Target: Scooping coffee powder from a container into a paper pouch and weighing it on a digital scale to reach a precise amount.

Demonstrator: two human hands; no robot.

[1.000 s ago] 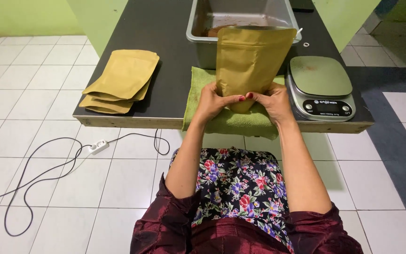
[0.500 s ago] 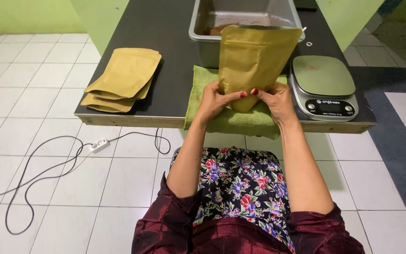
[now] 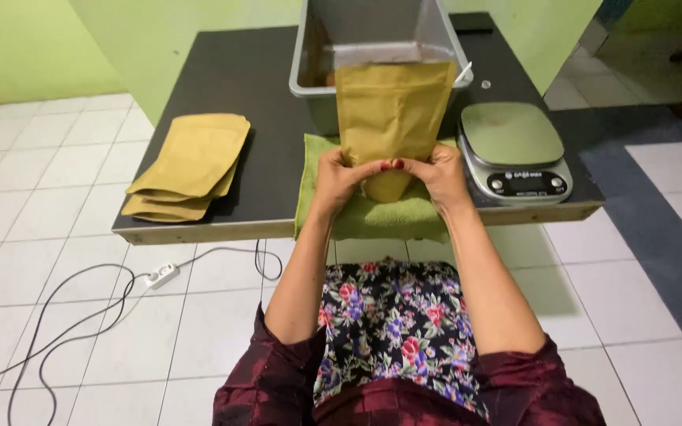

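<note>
Both hands, the left hand [image 3: 339,177] and the right hand [image 3: 440,175], squeeze the bottom of a tall brown paper bag [image 3: 392,118] standing on a green cloth [image 3: 380,217]. I cannot see inside it. Behind the hands sits a grey tub [image 3: 309,71] with something brown inside.
</note>
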